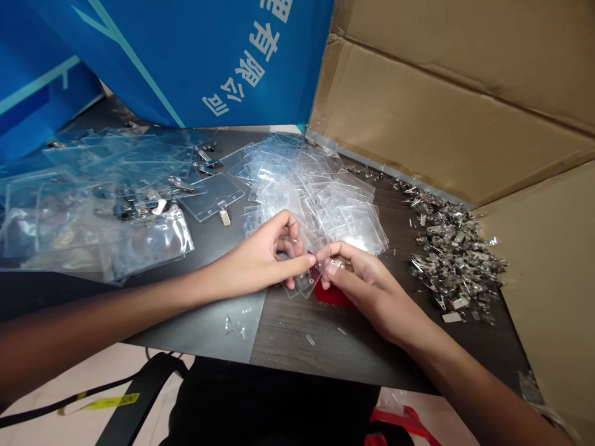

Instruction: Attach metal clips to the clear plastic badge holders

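Near table's front edge, centre, we find left hand [258,260] clenched on clear vinyl badge holder [302,275], held tilted. Right hand [367,288] grasping small metal badge clip [337,264] in close fingertip pinch at holder's edge, good control for so small a part. Red card [332,295] under hands. Small clear plastic pieces [310,339] toward front edge. Beyond hands, overlapping holders [320,198]. Clip heap [455,254] toward right edge. More holders [102,210] toward left edge. Cardboard sheet [446,93] and blue carton [186,56] past far edge.

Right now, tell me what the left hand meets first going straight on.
The left hand meets the clear plastic badge holder at its fingertips first; the right hand lies just beyond, though depth is unclear.
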`<state>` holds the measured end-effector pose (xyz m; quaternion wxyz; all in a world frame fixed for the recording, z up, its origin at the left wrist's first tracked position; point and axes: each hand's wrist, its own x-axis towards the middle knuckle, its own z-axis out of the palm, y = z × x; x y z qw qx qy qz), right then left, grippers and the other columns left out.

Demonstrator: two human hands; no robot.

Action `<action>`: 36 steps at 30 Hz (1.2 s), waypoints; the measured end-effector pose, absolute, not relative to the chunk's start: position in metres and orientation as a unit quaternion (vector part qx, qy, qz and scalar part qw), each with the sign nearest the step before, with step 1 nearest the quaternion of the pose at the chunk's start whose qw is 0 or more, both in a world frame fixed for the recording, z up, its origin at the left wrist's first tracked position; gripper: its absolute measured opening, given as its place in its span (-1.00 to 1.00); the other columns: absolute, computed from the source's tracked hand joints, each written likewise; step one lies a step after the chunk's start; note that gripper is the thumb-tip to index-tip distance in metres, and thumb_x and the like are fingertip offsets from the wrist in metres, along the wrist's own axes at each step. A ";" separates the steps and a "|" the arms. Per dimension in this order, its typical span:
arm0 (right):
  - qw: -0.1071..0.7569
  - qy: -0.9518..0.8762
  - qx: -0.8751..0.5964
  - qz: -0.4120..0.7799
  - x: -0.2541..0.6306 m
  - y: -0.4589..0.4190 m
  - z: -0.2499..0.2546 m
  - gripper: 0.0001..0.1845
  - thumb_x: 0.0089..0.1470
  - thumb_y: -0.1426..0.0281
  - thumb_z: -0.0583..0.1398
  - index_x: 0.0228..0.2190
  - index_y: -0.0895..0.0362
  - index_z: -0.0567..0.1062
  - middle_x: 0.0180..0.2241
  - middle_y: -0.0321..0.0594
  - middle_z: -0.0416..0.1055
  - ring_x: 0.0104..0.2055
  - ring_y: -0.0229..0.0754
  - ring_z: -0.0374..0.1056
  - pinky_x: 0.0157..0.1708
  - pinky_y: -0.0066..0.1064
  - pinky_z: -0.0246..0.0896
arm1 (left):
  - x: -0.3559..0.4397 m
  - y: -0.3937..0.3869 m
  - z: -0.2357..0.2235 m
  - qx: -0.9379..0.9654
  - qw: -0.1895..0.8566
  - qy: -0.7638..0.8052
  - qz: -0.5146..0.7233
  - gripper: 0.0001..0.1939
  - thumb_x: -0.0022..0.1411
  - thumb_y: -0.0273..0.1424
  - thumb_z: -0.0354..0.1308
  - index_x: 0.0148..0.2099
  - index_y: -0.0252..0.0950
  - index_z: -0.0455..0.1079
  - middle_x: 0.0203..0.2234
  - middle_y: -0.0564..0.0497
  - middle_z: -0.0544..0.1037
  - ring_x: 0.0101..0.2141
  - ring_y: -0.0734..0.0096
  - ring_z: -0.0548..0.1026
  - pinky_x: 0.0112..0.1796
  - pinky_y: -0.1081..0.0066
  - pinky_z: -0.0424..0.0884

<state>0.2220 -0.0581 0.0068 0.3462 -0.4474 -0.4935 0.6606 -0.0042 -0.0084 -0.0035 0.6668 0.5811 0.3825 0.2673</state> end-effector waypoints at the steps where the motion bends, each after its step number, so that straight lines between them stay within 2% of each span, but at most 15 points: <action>1: 0.353 -0.489 -0.448 0.659 0.223 -0.058 0.007 -0.78 0.30 0.18 0.40 -0.12 0.03 0.63 -0.33 -0.31 0.50 -0.27 -0.19 0.41 -0.16 -0.32 0.38 | -0.004 -0.008 -0.003 0.581 0.667 0.382 0.267 -0.53 0.37 -0.21 0.43 -0.11 -0.19 0.13 -0.25 0.10 0.47 -0.37 0.48 0.56 -0.43 0.41 0.63; 7: 0.412 -0.462 -0.436 0.653 0.225 -0.056 0.004 -0.88 0.25 0.30 0.44 -0.16 0.02 0.73 -0.21 -0.23 0.67 -0.20 -0.19 0.55 -0.08 -0.31 0.48 | -0.007 -0.007 -0.005 0.577 0.665 0.391 0.270 -0.55 0.38 -0.18 0.42 -0.09 -0.19 0.16 -0.24 0.09 0.47 -0.35 0.44 0.58 -0.43 0.40 0.60; 11: 0.429 -0.449 -0.422 0.660 0.225 -0.055 0.003 -0.81 0.15 0.34 0.53 -0.17 0.01 0.73 -0.20 -0.23 0.73 -0.16 -0.18 0.63 0.02 -0.27 0.57 | -0.009 -0.006 -0.004 0.581 0.664 0.386 0.268 -0.55 0.38 -0.17 0.42 -0.07 -0.19 0.17 -0.24 0.07 0.50 -0.32 0.39 0.60 -0.38 0.37 0.63; 16: 0.441 -0.460 -0.419 0.647 0.225 -0.055 0.006 -0.76 0.09 0.39 0.56 -0.19 0.02 0.74 -0.22 -0.24 0.75 -0.20 -0.20 0.67 -0.04 -0.31 0.64 | -0.010 -0.004 -0.003 0.583 0.672 0.370 0.268 -0.54 0.36 -0.19 0.43 0.02 -0.20 0.22 -0.25 0.08 0.48 -0.26 0.32 0.63 -0.31 0.33 0.65; 21: 0.480 -0.498 -0.435 0.578 0.222 -0.059 0.013 -0.76 0.07 0.53 0.53 -0.23 0.03 0.73 -0.24 -0.28 0.73 -0.21 -0.24 0.69 -0.12 -0.45 0.64 | -0.011 0.000 0.002 0.579 0.673 0.366 0.278 -0.49 0.29 -0.18 0.49 0.04 -0.21 0.25 -0.30 0.14 0.39 -0.39 0.47 0.53 -0.35 0.37 0.62; 24: 0.497 -0.511 -0.443 0.544 0.219 -0.062 0.015 -0.79 0.09 0.56 0.48 -0.25 0.04 0.73 -0.25 -0.29 0.73 -0.24 -0.27 0.69 -0.12 -0.51 0.64 | -0.011 0.001 0.004 0.582 0.670 0.372 0.274 -0.45 0.25 -0.19 0.52 0.05 -0.21 0.26 -0.31 0.15 0.38 -0.39 0.48 0.50 -0.35 0.38 0.59; 30: 0.499 -0.531 -0.452 0.515 0.217 -0.064 0.012 -0.81 0.08 0.56 0.47 -0.26 0.06 0.72 -0.26 -0.26 0.74 -0.20 -0.23 0.71 -0.08 -0.49 0.66 | -0.009 0.001 0.001 0.601 0.624 0.418 0.276 -0.39 0.13 -0.20 0.59 0.02 -0.21 0.29 -0.34 0.14 0.38 -0.34 0.45 0.41 -0.35 0.41 0.45; 36: 0.495 -0.549 -0.458 0.494 0.217 -0.066 0.010 -0.83 0.10 0.54 0.47 -0.26 0.06 0.73 -0.25 -0.25 0.75 -0.20 -0.21 0.72 -0.08 -0.46 0.69 | -0.008 0.002 0.001 0.603 0.608 0.434 0.282 -0.40 0.11 -0.20 0.56 0.01 -0.21 0.28 -0.35 0.15 0.37 -0.35 0.45 0.39 -0.35 0.41 0.38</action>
